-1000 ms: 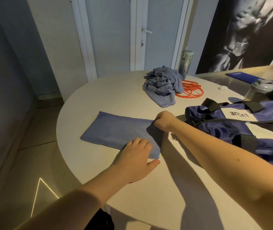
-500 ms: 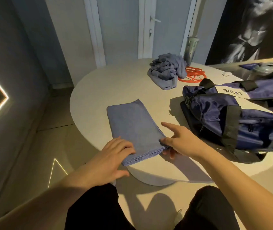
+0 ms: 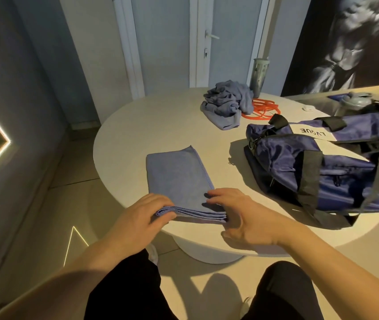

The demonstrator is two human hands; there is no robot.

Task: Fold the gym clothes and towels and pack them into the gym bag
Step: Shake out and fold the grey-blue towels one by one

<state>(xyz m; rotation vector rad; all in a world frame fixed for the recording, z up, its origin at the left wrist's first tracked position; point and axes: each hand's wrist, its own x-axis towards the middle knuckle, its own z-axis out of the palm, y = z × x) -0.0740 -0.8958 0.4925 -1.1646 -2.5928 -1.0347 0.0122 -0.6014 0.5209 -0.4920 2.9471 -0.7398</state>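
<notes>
A folded blue towel point(image 3: 179, 179) lies on the round white table point(image 3: 137, 125), its layered near end at the table's front edge. My left hand point(image 3: 144, 215) grips the towel's near left corner, fingers curled over the layers. My right hand point(image 3: 237, 215) holds the near right corner, fingers on top and thumb below. A navy gym bag point(image 3: 326, 167) with black straps lies on the table to the right. A crumpled pile of blue clothes point(image 3: 227, 102) sits at the far side of the table.
Orange bands point(image 3: 261, 110) lie beside the crumpled pile, and a tall tumbler point(image 3: 260, 76) stands behind them. A shaker bottle point(image 3: 354, 103) sits behind the bag. A small white cap point(image 3: 307, 109) lies near it. My black-clad knees are below the table edge.
The towel has been turned so its short end faces me and pulled to the table's front edge. Both hands moved to its near corners and now hold them.
</notes>
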